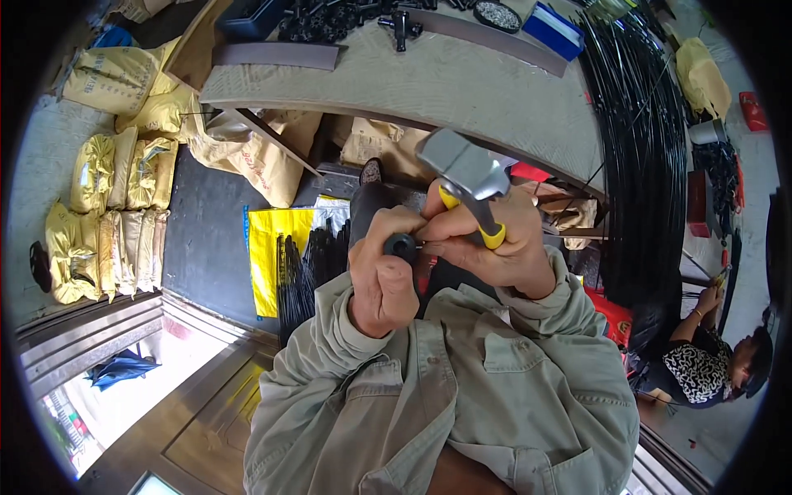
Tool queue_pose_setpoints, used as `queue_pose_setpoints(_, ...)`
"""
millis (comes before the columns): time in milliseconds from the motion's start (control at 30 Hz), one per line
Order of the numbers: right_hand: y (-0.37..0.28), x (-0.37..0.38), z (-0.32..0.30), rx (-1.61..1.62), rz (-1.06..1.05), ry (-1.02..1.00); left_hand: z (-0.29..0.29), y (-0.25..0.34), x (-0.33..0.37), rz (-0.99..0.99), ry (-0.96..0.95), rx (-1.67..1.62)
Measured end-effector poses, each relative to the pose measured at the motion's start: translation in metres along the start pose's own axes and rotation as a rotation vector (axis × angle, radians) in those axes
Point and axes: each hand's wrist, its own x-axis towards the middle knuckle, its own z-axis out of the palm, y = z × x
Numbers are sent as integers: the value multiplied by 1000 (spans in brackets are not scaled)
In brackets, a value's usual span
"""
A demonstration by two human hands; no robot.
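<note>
My left hand [381, 280] is closed around a black cylindrical part [400, 245], whose round, hollow-looking end faces up. My right hand [503, 247] grips a hammer [462, 161] by its yellow-and-grey handle, with the metal head sticking up above the knuckles. The right thumb and forefinger also pinch together right beside the black part. Something thin and small shows between those fingertips and the part, too small to name. Both hands meet in front of my chest, below the near edge of the workbench [462, 87].
On the bench lie a pile of black fittings [330, 18], one separate black fitting [402, 33], a dish of small metal pieces [497, 15] and a blue box [553, 31]. Long black rods [635, 157] hang at right, near a seated co-worker [701, 363]. Sacks [124, 177] line the left.
</note>
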Motion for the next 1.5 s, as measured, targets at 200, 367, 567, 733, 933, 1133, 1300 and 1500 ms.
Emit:
queue_pose_setpoints(200, -2, -15, 3, 35, 60, 149, 10, -5, -9, 111, 95, -11)
queue_pose_setpoints(367, -6, -19, 0, 18, 88, 155, 14, -2, -9, 195, 72, 57)
queue_pose_setpoints(567, -16, -14, -4, -189, 160, 132, 13, -3, -9, 146, 36, 59)
queue_pose_setpoints(733, 0, -21, 10, 0, 22, 217, 11, 0, -11, -22, 33, -119)
queue_pose_setpoints(933, 5, -23, 18, 363, 46, 180, 4, -4, -11, 13, -51, -150)
queue_pose_setpoints(1133, 4, -22, 21, 353, 79, 150, 3, -2, -10, 69, -63, -135)
queue_pose_setpoints(1300, 4, -20, 19, 364, 105, 106, 0, -5, -11, 81, -70, -97)
queue_pose_setpoints(1500, -2, -12, 13, 335, 121, 45, -1, -9, -11, 94, -68, -94)
